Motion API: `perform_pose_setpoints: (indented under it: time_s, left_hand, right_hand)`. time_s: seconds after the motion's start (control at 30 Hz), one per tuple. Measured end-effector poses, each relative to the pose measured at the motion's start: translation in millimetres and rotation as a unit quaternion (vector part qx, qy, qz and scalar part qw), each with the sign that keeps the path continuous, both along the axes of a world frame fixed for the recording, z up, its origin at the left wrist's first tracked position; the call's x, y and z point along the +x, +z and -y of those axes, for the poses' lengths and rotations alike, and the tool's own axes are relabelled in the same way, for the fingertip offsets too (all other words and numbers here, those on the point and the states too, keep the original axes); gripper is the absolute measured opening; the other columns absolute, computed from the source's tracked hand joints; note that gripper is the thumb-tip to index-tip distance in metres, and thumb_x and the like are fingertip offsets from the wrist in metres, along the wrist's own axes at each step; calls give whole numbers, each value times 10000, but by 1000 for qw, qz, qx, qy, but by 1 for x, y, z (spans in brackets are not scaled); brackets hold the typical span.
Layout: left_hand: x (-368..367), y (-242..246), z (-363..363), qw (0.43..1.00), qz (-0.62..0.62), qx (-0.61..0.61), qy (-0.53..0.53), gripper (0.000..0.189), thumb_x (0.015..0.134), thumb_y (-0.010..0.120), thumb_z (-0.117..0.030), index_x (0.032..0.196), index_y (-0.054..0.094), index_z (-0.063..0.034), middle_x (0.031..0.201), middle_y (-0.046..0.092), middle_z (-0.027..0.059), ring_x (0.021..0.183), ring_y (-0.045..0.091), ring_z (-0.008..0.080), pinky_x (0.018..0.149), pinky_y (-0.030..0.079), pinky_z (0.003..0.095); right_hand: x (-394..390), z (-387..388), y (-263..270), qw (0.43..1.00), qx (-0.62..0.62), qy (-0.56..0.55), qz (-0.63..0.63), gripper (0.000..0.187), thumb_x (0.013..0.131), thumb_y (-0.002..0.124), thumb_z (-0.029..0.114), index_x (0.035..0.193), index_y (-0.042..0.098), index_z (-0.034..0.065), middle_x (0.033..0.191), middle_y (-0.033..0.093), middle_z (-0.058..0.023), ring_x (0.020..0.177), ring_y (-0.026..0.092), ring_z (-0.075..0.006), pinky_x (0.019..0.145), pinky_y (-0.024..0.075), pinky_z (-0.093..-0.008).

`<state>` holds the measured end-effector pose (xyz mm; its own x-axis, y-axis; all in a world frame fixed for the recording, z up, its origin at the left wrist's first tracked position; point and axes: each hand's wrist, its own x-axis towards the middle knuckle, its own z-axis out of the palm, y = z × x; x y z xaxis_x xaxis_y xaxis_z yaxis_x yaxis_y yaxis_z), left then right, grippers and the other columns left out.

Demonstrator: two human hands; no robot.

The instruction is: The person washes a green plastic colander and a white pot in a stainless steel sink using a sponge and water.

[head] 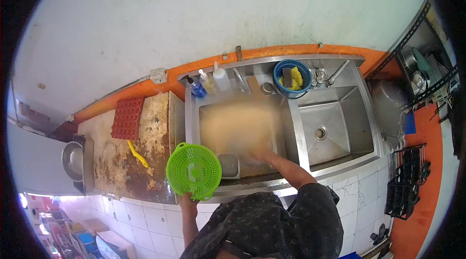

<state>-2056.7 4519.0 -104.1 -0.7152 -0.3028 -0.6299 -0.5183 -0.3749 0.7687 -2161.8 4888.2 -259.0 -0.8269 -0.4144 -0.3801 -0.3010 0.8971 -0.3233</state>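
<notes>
My left hand [187,197] grips the rim of a bright green plastic colander [194,171]. The colander is tilted so that I look into it, with no contents visible, and it hangs over the left front corner of the left sink basin [295,146]. My right arm reaches into that same basin. A hazy tan blur covers my right hand [260,153] and the middle of the basin, so its fingers and anything in them cannot be made out. Close to the colander, a pale rectangular container [230,166] stands partly visible in the basin.
The right sink basin [327,127] has a drain. Soap bottles [207,82], a faucet [240,79] and a blue bucket [292,89] with yellow cloths line the back ledge. A worn counter [156,124] at left holds a red egg tray [127,117] and a yellow-handled tool [137,154].
</notes>
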Motion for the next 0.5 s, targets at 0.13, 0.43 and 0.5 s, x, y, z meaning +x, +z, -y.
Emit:
perform_pose_setpoints:
  time_s: [0.13, 0.43, 0.5]
  left_hand:
    - [-10, 19, -24, 999, -27, -22, -19, 489, 778, 471, -47, 1262, 400, -41, 1172, 509, 164, 1000, 590, 341, 778, 554, 515]
    - [-15, 25, -41, 998, -7, -35, -45, 504, 774, 476, -50, 1269, 380, -58, 1140, 514, 163, 987, 590, 341, 774, 552, 519]
    - [-7, -4, -23, 997, -25, -52, -57, 519, 771, 473, -49, 1280, 374, -65, 1156, 509, 165, 999, 586, 341, 772, 553, 517]
  right_hand:
    - [17, -18, -64, 972, -2, -85, -218, 244, 795, 579, 206, 903, 716, 36, 960, 688, -175, 894, 673, -309, 782, 528, -439]
    - [-5, -60, -78, 973, -55, -161, -153, 295, 824, 577, 306, 816, 707, 41, 833, 691, -169, 829, 668, -356, 772, 498, -479]
    - [-4, -39, -57, 953, -71, -213, -202, 324, 831, 573, 326, 862, 705, 32, 862, 687, -182, 856, 660, -361, 789, 495, -471]
